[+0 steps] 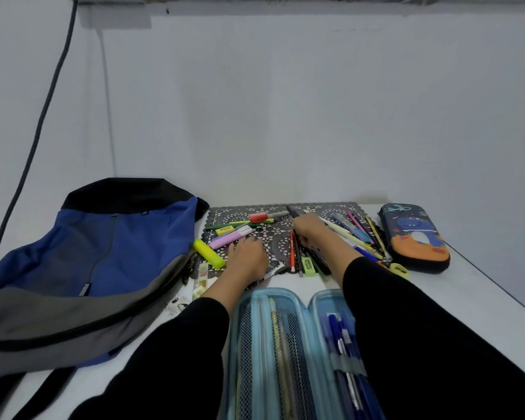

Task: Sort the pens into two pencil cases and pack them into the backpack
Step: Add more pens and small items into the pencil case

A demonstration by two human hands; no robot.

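An open light-blue pencil case [312,304] lies at the front with several blue pens in its right half and a pencil under its left mesh. A closed dark dinosaur pencil case [414,234] sits at the right. Pens, pencils and highlighters are spread over a dark lace mat [273,237]. My left hand [247,257] rests flat on the mat near a pink highlighter [226,239]. My right hand [308,230] has its fingers curled down onto the pencils [296,256] in the middle; whether it grips one is hidden. A blue and grey backpack [94,265] lies at the left.
A yellow highlighter [209,253], a ruler [200,278] and a green eraser [308,264] lie near the mat's front edge. A yellow sharpener [399,269] sits by the dinosaur case. The white wall stands right behind the table; a dark cable [43,122] hangs at the left.
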